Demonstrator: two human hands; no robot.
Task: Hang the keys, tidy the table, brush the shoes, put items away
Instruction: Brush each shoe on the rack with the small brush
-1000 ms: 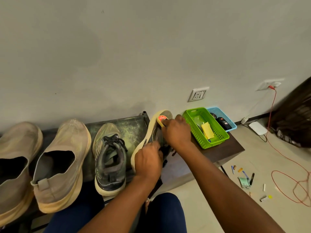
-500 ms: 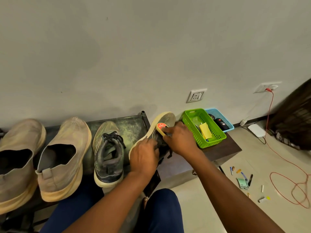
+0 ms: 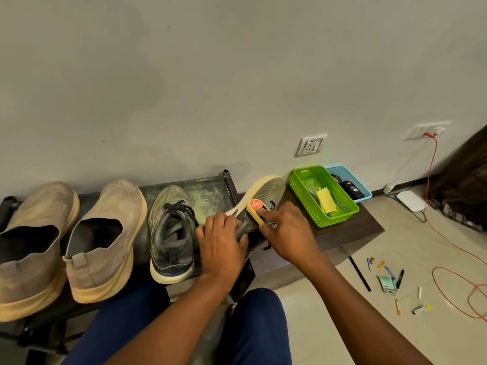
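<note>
From the head view, the left hand (image 3: pixel 220 248) is gripping the tilted grey sneaker (image 3: pixel 259 204), fingers curled round its upper. The right hand (image 3: pixel 288 231) is pinching the yellow shoe brush (image 3: pixel 257 209) against that sneaker, just beyond the left grip. A green basket (image 3: pixel 307 177) is sitting on the tabletop (image 3: pixel 353 230) right of both grips.

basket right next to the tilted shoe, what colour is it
Bright green, with a perforated mesh pattern; the head view shows it clearly.
</note>
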